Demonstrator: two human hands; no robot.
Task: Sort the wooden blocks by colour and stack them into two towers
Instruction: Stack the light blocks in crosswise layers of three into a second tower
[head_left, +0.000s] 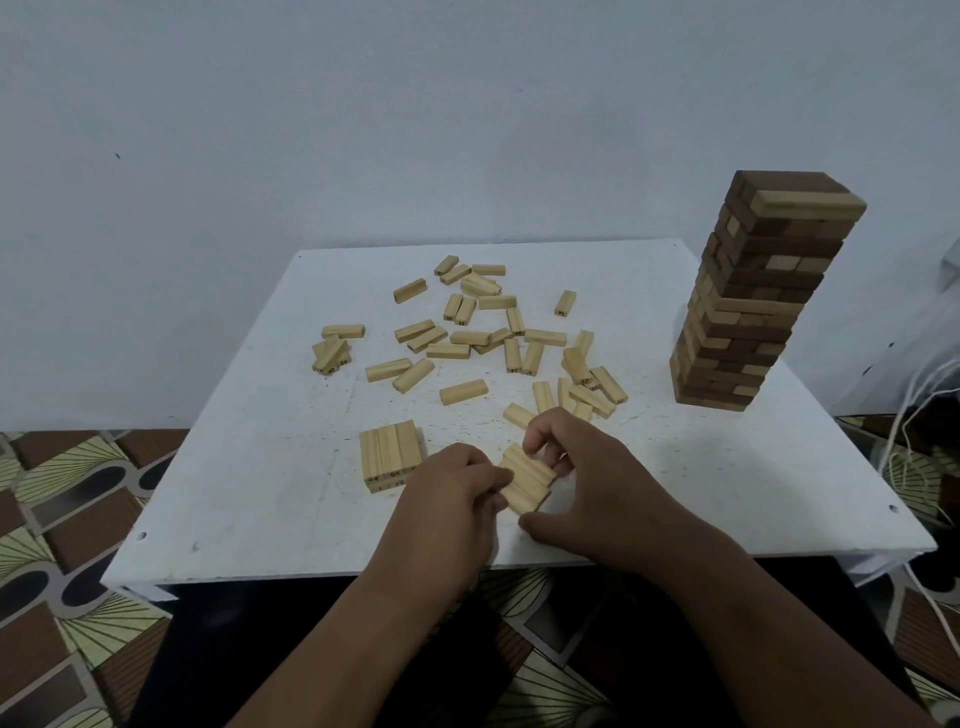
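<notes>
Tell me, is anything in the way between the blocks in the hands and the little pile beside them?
Nothing visible: only bare table lies between the held blocks and the small light stack to their left.

The white table (249, 499) carried a tall tower (753, 312) of mixed dark and light blocks near its far right corner; loose light blocks (483, 338) lay scattered across the middle toward the far edge; a small block stack (390, 456) stood nearer the near edge, left of centre; a bundle of light blocks (527, 478) sat just right of it; two screw holes showed near the near corners
</notes>
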